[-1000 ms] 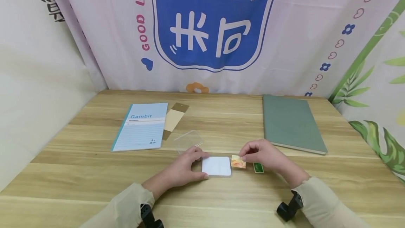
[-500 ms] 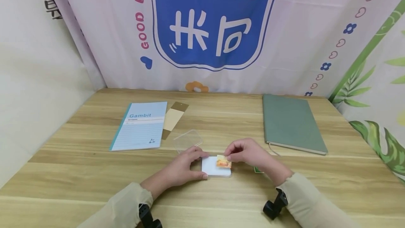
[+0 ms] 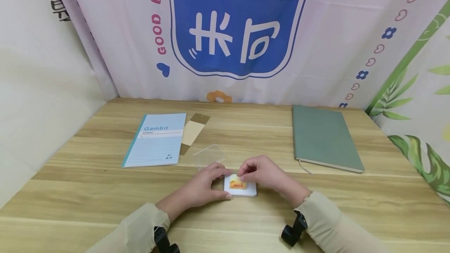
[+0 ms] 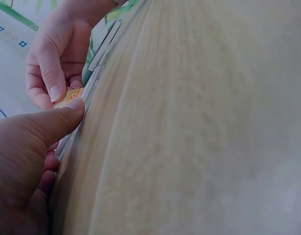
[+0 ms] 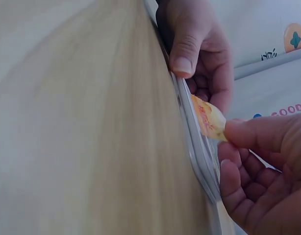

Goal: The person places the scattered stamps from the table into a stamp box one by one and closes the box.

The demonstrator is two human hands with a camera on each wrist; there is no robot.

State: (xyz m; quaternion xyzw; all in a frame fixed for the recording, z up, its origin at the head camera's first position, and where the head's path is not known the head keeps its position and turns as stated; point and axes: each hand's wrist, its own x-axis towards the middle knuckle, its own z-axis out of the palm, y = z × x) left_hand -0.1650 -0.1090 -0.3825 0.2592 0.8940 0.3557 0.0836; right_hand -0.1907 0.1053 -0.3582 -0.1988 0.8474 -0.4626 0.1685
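A flat white rectangular block with rounded corners [image 3: 250, 191] lies on the table before me, its edge looking clear and layered. My left hand [image 3: 205, 186] grips it from the left, thumb on the near edge and fingers at the far edge. Over its top, my right hand [image 3: 261, 173] pinches a small orange-and-yellow sticker [image 3: 238, 183] between thumb and forefinger. In the right wrist view the sticker [image 5: 208, 117] is bent, its lower edge close to the block's face; contact cannot be told. The left wrist view shows the left thumb [image 4: 64, 119] partly covering the sticker.
A clear plastic lid [image 3: 207, 156] lies just behind the left hand. Farther left are a pale blue notebook [image 3: 154, 141] and a beige-and-brown card strip [image 3: 193, 131]. A green-grey notebook [image 3: 327, 138] lies at right. A patterned cloth [image 3: 316, 57] hangs behind the table [image 3: 105, 206].
My right hand has carried the sticker leftward from beside the white block to above it. Its forearm now covers the small green piece seen earlier. The left hand has kept its place.
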